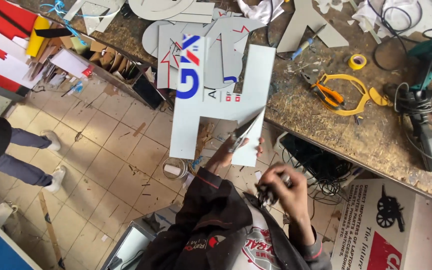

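While the large grey H-shaped panel (216,105) is gripped at its lower right leg by the left hand (224,156), shears (243,132) are clamped in the right hand (282,190), blades aimed up that leg. Beyond lie a cluttered workbench (326,115) and tiled floor (101,165).

My right hand (282,186) is blurring, so I'm not making out the dark object in its grip. My left hand (224,156) is hiding behind the grey letter-shaped panel (216,107). The bystander's legs (16,155) are running off the left edge.
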